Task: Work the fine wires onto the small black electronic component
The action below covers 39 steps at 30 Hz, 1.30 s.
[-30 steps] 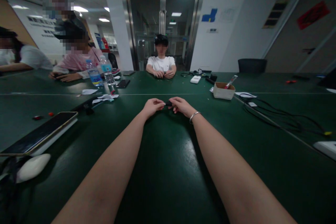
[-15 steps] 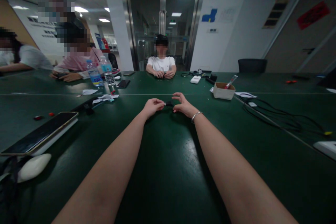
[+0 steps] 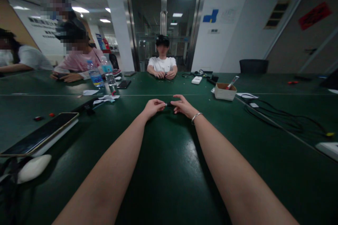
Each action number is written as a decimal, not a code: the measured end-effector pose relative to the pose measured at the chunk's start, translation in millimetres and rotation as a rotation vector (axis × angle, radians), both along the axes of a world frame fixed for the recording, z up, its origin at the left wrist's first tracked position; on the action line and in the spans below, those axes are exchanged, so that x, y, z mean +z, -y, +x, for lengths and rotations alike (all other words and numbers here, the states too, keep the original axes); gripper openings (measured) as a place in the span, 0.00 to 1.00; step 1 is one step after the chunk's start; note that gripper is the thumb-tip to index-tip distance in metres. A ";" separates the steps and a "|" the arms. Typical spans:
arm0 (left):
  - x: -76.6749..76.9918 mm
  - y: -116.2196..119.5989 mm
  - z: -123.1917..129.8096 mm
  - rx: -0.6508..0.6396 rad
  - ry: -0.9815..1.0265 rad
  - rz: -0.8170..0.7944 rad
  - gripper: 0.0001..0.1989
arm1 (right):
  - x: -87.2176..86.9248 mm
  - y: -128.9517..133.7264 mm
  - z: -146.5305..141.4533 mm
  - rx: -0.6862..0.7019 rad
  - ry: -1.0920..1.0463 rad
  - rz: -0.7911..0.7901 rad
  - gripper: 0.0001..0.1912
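Observation:
My left hand (image 3: 153,108) pinches the silvery end of a small black piece (image 3: 168,105), perhaps a USB stick, just above the green table (image 3: 163,168). From the other side, my right hand (image 3: 186,107) has its thumb and a finger on the black end, with the index finger raised off it. A silver bangle (image 3: 196,117) circles my right wrist. The fingers partly cover the piece, and it is too small to name for certain.
At left lie a phone on a white box (image 3: 42,135), a white mouse (image 3: 34,168) and paper scraps (image 3: 105,99). Water bottles (image 3: 95,74) stand farther back. A small carton (image 3: 225,92) and black cables (image 3: 280,116) are at right. Co-workers sit across the table.
The fingers of my right hand have closed in from the right onto the black end of the piece. My left hand has stayed in place.

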State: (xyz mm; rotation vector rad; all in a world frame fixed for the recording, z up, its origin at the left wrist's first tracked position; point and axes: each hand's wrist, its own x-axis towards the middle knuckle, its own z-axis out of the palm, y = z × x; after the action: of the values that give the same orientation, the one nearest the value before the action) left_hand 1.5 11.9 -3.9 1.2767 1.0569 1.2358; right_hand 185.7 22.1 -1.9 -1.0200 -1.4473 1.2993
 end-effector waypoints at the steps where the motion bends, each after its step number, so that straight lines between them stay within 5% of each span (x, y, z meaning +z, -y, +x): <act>1: 0.1 0.1 -0.1 -0.001 0.002 -0.003 0.10 | -0.2 -0.9 -1.0 -0.005 0.021 -0.015 0.16; 4: 0.3 0.2 -0.5 0.001 0.000 -0.008 0.10 | -0.5 -2.5 -1.6 0.050 0.071 -0.014 0.08; 9: 0.4 -0.7 -0.4 0.004 -0.002 -0.011 0.10 | 0.4 -0.5 1.2 0.056 -0.003 0.040 0.29; 13: 0.0 -1.2 -0.8 -0.005 -0.006 -0.005 0.11 | -0.2 -2.3 -3.1 -0.003 0.055 -0.032 0.12; 16: -0.3 -1.2 -0.8 -0.001 0.002 -0.004 0.11 | -0.2 -2.0 -2.8 0.042 0.070 -0.027 0.10; 20: 0.0 -0.8 0.0 0.009 0.010 -0.010 0.09 | 0.7 0.4 1.4 0.060 -0.016 0.041 0.33; 26: 2.6 1.5 1.4 0.005 -0.009 -0.012 0.05 | -1.6 -3.9 -1.3 0.077 0.083 -0.028 0.05; 39: 0.1 -0.6 1.9 -0.081 -0.123 -0.015 0.08 | -2.7 -3.5 3.2 0.117 -0.037 -0.038 0.03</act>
State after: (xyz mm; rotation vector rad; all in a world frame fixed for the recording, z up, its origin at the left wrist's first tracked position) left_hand 3.4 12.5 -3.8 1.3847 1.0886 1.0981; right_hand 188.9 25.6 -4.6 -0.9424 -1.4778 1.4268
